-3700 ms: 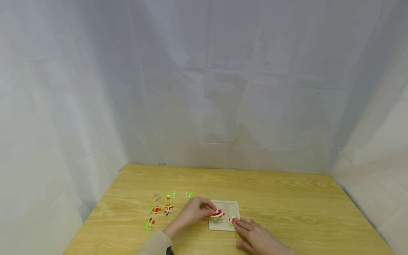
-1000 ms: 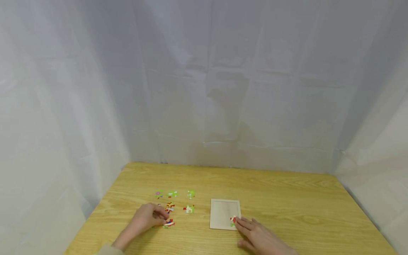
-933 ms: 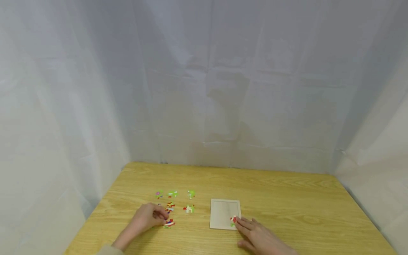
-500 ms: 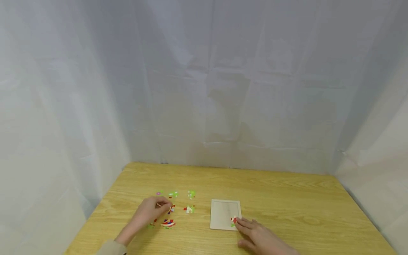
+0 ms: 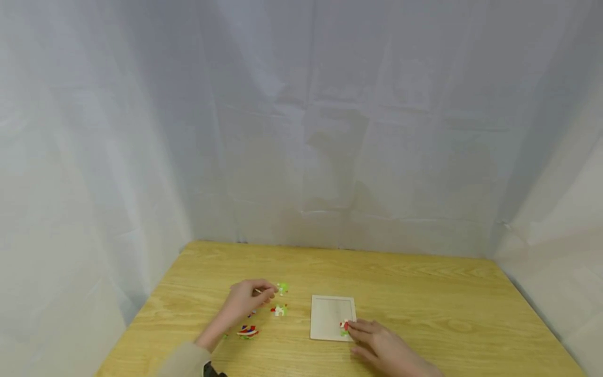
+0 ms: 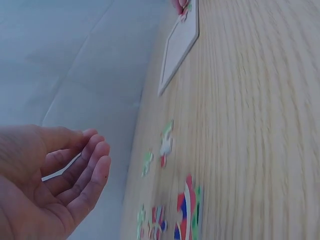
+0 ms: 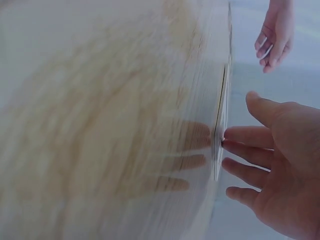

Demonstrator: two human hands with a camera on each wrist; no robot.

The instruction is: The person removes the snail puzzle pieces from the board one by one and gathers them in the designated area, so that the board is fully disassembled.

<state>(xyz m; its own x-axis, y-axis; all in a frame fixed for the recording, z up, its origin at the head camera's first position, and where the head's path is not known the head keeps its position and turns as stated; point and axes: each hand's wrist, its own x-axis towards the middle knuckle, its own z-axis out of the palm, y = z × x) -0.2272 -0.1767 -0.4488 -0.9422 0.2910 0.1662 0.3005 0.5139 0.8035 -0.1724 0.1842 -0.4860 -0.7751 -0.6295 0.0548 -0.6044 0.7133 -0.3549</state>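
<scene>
My left hand [image 5: 249, 297] hovers over the left group of puzzle pieces, close to a green piece [image 5: 282, 288]. In the left wrist view its fingers are loosely bent, thumb near the index fingertip, and nothing shows between them. Below lie a white, green and red piece [image 5: 279, 310] and a red, blue and white piece [image 5: 247, 331]. My right hand [image 5: 383, 345] rests at the right edge of a square wooden puzzle frame [image 5: 325, 337]. Its extended fingertips touch a red and green piece [image 5: 344, 325] in the frame's near right corner.
Other puzzle pieces [image 6: 158, 220] lie under the left hand, partly hidden from the head view by hand and arm. The wooden table [image 5: 424, 298] reaches back to pale hanging sheeting [image 5: 377, 131], which also stands at both sides.
My left hand let go of the red, blue and white piece on the table at left, then moved away and right over the other pieces. My right hand stays at the frame.
</scene>
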